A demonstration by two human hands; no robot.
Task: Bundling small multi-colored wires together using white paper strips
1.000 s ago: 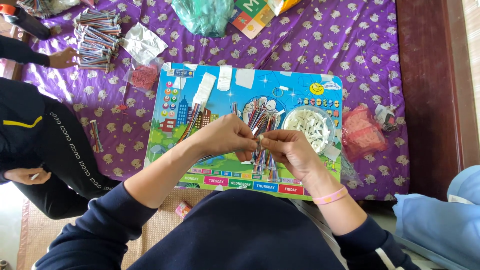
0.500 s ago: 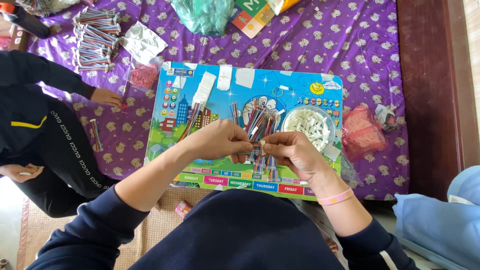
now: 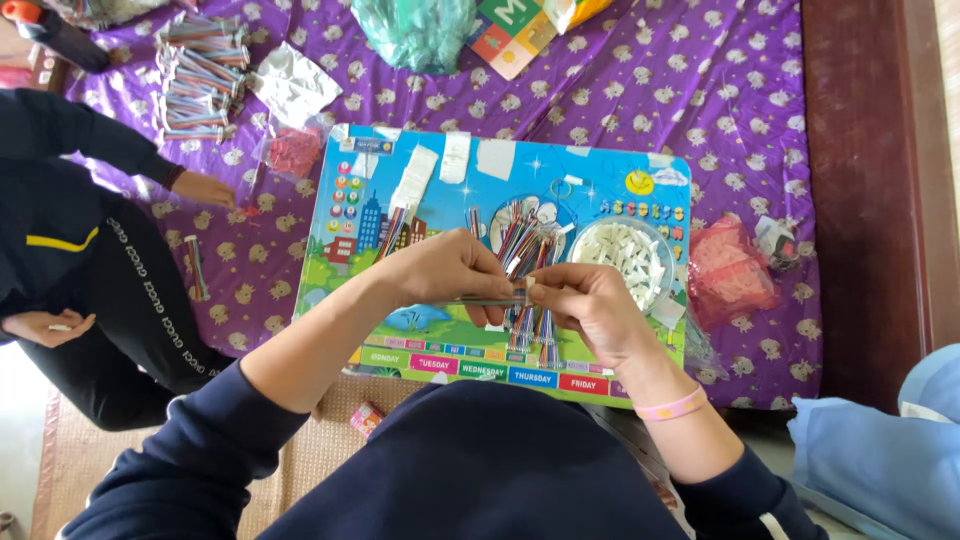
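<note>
The left hand and the right hand meet fingertip to fingertip over a colourful printed board. Both hands pinch one thin, straight grey stick, which lies level between them; the left hand grips its left portion, the right hand closes on its right end. A pink band circles the right wrist.

Directly beyond and beneath the hands lies a loose heap of slim multicoloured sticks, fanned across the board. Just right of the right hand stands a round clear bowl holding small white pieces. Further right, off the board, a crumpled clear bag of pink bits rests on the purple patterned cloth.

Beyond the left hand, white paper strips lie flat on the board. Well away to the far left, bundles of striped sticks sit on the cloth, near another person's hand in a dark sleeve.
</note>
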